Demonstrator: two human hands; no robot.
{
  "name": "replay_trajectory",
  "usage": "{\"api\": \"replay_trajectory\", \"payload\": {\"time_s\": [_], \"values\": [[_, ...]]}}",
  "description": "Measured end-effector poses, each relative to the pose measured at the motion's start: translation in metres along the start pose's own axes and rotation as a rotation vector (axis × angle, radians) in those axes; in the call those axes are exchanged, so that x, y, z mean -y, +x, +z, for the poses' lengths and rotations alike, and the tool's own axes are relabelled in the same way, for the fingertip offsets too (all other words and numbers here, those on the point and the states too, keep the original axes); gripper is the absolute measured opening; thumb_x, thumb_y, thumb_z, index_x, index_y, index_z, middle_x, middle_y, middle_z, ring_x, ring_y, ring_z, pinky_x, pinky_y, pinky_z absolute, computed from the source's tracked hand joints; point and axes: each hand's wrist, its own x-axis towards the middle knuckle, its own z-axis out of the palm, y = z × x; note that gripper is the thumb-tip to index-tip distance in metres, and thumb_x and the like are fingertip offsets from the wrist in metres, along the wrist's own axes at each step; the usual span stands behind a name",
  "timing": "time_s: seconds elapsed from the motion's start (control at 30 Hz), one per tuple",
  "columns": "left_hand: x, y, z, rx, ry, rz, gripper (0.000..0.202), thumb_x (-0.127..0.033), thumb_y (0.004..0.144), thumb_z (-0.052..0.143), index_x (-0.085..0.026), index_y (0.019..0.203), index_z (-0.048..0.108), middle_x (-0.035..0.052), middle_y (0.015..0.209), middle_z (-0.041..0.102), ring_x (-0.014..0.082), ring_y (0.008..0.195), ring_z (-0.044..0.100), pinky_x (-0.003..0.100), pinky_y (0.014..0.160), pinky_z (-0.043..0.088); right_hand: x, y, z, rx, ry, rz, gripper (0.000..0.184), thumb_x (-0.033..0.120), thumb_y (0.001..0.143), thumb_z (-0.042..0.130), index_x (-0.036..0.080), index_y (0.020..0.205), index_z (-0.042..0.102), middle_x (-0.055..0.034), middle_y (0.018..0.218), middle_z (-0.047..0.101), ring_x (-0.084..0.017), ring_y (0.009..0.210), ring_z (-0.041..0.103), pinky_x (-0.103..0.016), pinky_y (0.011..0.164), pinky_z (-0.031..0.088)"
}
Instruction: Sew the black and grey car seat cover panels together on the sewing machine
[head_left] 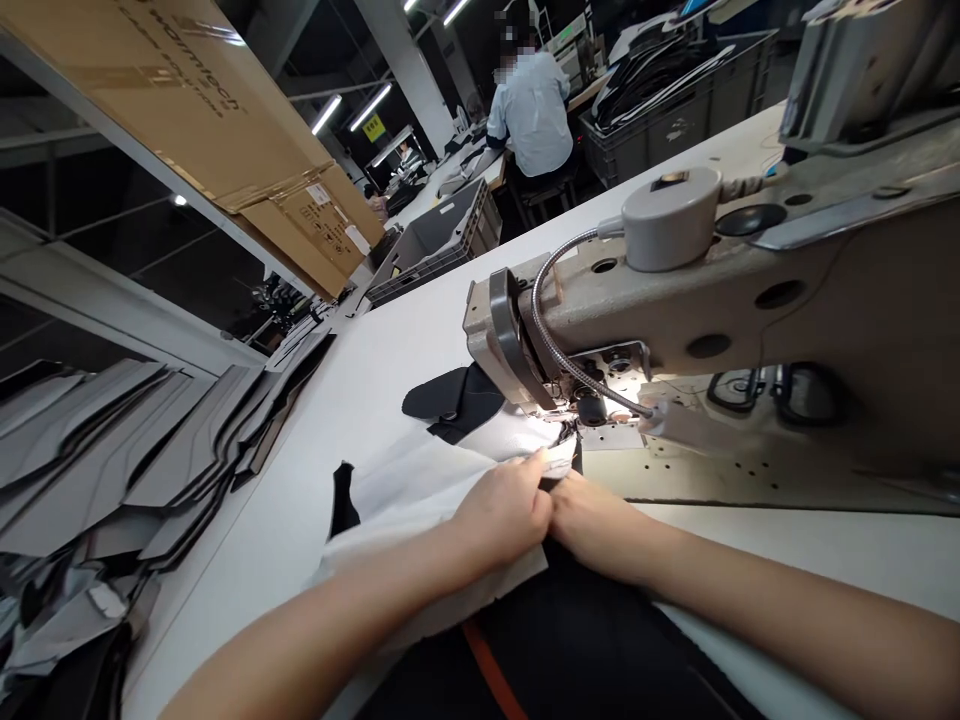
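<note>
A white fabric panel (405,500) with black fabric pieces (450,400) attached lies on the table and runs under the sewing machine's presser foot (592,408). My left hand (502,512) pinches the panel's edge close to the foot. My right hand (592,522) meets it from the other side, its fingertips at the same edge and partly hidden. The needle area is brightly lit. Dark cloth with an orange stripe (491,670) lies below my forearms.
An industrial sewing machine head (750,310) with a gooseneck lamp (559,320) stands at right. Stacked grey cut panels (112,460) lie on the white table (300,440). Beyond are cardboard boxes (187,90), grey crates (431,240), and a seated co-worker (531,120).
</note>
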Motion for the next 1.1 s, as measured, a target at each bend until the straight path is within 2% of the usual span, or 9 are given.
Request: {"api": "replay_trajectory", "payload": {"time_s": [0.13, 0.23, 0.3, 0.37, 0.5, 0.63, 0.77, 0.9, 1.1], "values": [[-0.002, 0.000, 0.019, -0.015, -0.129, 0.013, 0.058, -0.023, 0.083, 0.042, -0.011, 0.139, 0.037, 0.0116, 0.103, 0.065, 0.0258, 0.089, 0.061, 0.036, 0.077, 0.052, -0.001, -0.052, -0.032, 0.022, 0.057, -0.159, 0.043, 0.006, 0.083, 0.043, 0.019, 0.123, 0.055, -0.0075, 0.125, 0.055, -0.020, 0.121, 0.045, -0.037, 0.106, 0.035], [-0.007, 0.002, 0.025, -0.029, -0.138, 0.022, 0.057, -0.017, 0.083, 0.038, -0.013, 0.140, 0.037, 0.0101, 0.099, 0.067, 0.0238, 0.085, 0.063, 0.033, 0.073, 0.052, 0.004, -0.068, -0.036, 0.056, 0.108, -0.162, 0.049, 0.015, 0.076, 0.055, 0.022, 0.125, 0.052, -0.0081, 0.130, 0.050, -0.022, 0.128, 0.038, -0.043, 0.113, 0.026], [-0.011, 0.003, 0.026, -0.032, -0.122, 0.014, 0.057, -0.016, 0.082, 0.037, -0.012, 0.140, 0.038, 0.0108, 0.099, 0.067, 0.0237, 0.087, 0.063, 0.032, 0.072, 0.051, 0.007, -0.067, -0.027, 0.014, 0.125, -0.190, 0.033, 0.021, 0.077, 0.058, 0.021, 0.110, 0.058, -0.0075, 0.119, 0.056, -0.022, 0.119, 0.046, -0.044, 0.112, 0.027], [-0.016, 0.004, 0.025, -0.013, -0.087, -0.011, 0.059, -0.017, 0.082, 0.039, -0.013, 0.141, 0.036, 0.0107, 0.098, 0.067, 0.0244, 0.085, 0.063, 0.032, 0.069, 0.051, 0.010, -0.062, -0.015, -0.085, 0.076, -0.202, 0.016, 0.017, 0.082, 0.051, 0.019, 0.096, 0.059, -0.0063, 0.107, 0.059, -0.020, 0.109, 0.051, -0.042, 0.108, 0.033], [-0.026, 0.008, 0.020, 0.085, 0.075, -0.061, 0.064, -0.017, 0.081, 0.043, -0.016, 0.144, 0.032, 0.0102, 0.086, 0.068, 0.0281, 0.078, 0.064, 0.033, 0.058, 0.046, 0.013, -0.056, -0.010, -0.190, -0.038, -0.199, 0.021, 0.005, 0.087, 0.039, 0.015, 0.080, 0.056, -0.0061, 0.091, 0.061, -0.018, 0.095, 0.055, -0.037, 0.096, 0.045], [-0.029, 0.014, 0.011, 0.152, 0.213, -0.074, 0.065, -0.011, 0.076, 0.048, -0.012, 0.140, 0.037, 0.0127, 0.081, 0.068, 0.0292, 0.075, 0.064, 0.031, 0.053, 0.042, 0.014, -0.057, -0.019, -0.197, -0.104, -0.208, 0.024, 0.007, 0.089, 0.039, 0.014, 0.095, 0.061, -0.0094, 0.100, 0.062, -0.021, 0.104, 0.055, -0.038, 0.092, 0.049], [-0.030, 0.016, 0.003, 0.175, 0.197, -0.036, 0.052, -0.011, 0.077, 0.048, -0.014, 0.129, 0.048, 0.0120, 0.085, 0.068, 0.0275, 0.077, 0.065, 0.030, 0.052, 0.041, 0.015, -0.059, -0.020, -0.245, -0.168, -0.199, 0.027, 0.008, 0.089, 0.041, 0.014, 0.106, 0.061, -0.0121, 0.108, 0.061, -0.024, 0.109, 0.055, -0.039, 0.090, 0.052], [-0.032, 0.018, 0.002, 0.218, 0.218, -0.070, 0.063, -0.014, 0.079, 0.047, -0.012, 0.140, 0.034, 0.0118, 0.086, 0.068, 0.0301, 0.081, 0.065, 0.034, 0.059, 0.047, 0.012, -0.058, -0.020, -0.281, -0.183, -0.217, 0.027, 0.006, 0.088, 0.039, 0.012, 0.098, 0.064, -0.0127, 0.103, 0.063, -0.023, 0.107, 0.057, -0.036, 0.092, 0.051], [-0.029, 0.034, 0.006, 0.121, 0.239, -0.039, 0.061, -0.012, 0.081, 0.044, -0.008, 0.141, 0.031, 0.0123, 0.090, 0.067, 0.0285, 0.082, 0.065, 0.036, 0.066, 0.050, -0.004, -0.057, -0.024, -0.277, -0.274, -0.206, 0.032, 0.004, 0.088, 0.036, 0.011, 0.103, 0.064, -0.0146, 0.112, 0.061, -0.026, 0.118, 0.051, -0.035, 0.086, 0.053]]}}
